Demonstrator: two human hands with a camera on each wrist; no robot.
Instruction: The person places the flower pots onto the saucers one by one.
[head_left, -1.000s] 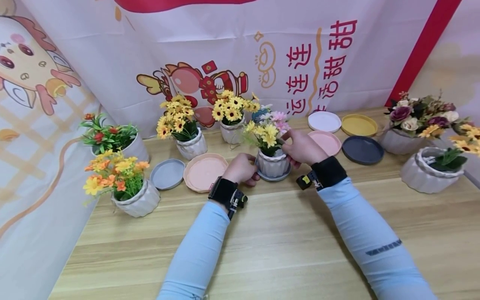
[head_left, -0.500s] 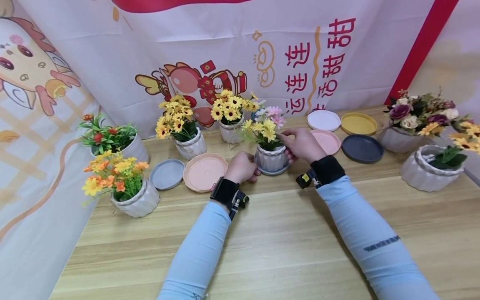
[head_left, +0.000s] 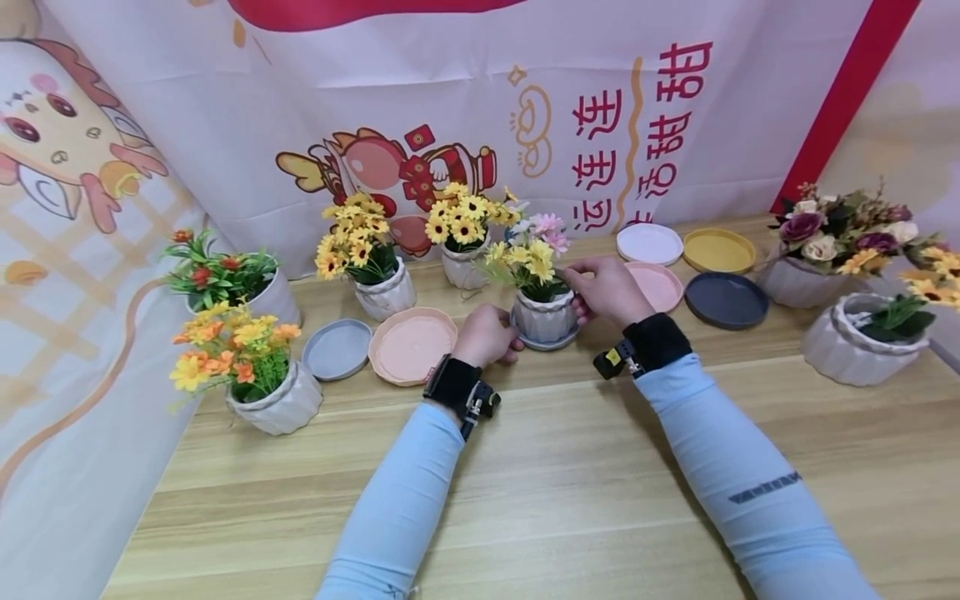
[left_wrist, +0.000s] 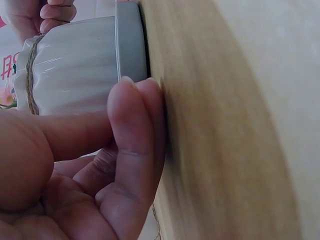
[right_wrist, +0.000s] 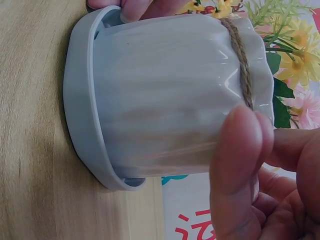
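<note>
Pale cloth (head_left: pixel 322 75) printed in red hangs behind the wooden counter (head_left: pixel 547 475), where a white flower pot (right_wrist: pixel 165 95) stands in a blue-grey saucer (right_wrist: pixel 80 95) between my hands. My left hand (head_left: pixel 483 336) pinches the saucer's edge, while my right hand (head_left: pixel 606 290) grips the pot's rim, near the yellow flowers (head_left: pixel 531 260). One peach plate (head_left: pixel 412 344) lies beside my left wrist.

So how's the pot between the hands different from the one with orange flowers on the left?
The middle pot sits in a blue-grey saucer; the left pot stands right on the table. The middle pot has yellow and pink flowers; the left pot has orange and yellow blooms. Both pots are whitish.
</note>
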